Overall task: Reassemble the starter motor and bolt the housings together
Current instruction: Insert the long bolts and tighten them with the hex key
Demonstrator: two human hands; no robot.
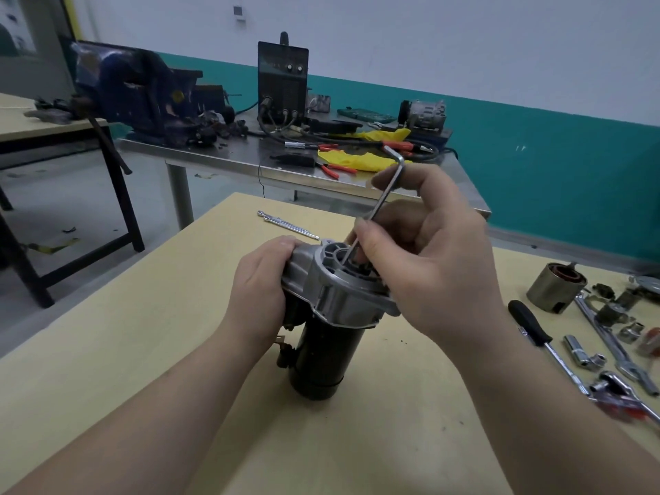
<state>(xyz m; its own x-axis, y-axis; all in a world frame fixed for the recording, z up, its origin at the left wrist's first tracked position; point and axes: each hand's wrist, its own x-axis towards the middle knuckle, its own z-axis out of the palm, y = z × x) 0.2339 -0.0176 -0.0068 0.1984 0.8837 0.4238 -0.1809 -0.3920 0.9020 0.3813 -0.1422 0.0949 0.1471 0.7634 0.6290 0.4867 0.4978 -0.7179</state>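
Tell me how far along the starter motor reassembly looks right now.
Done: the silver nose housing already sits on the black motor body, standing upright on the table. In hand: the left hand grips the housing while the right hand holds a hex key down into its opening. Left: loose parts and sockets lie at the right, so bolting probably isn't finished.

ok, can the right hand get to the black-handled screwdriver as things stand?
Probably yes, once freed: the right hand grips the hex key, but the black-handled screwdriver lies uncovered on that side, with bare table between.
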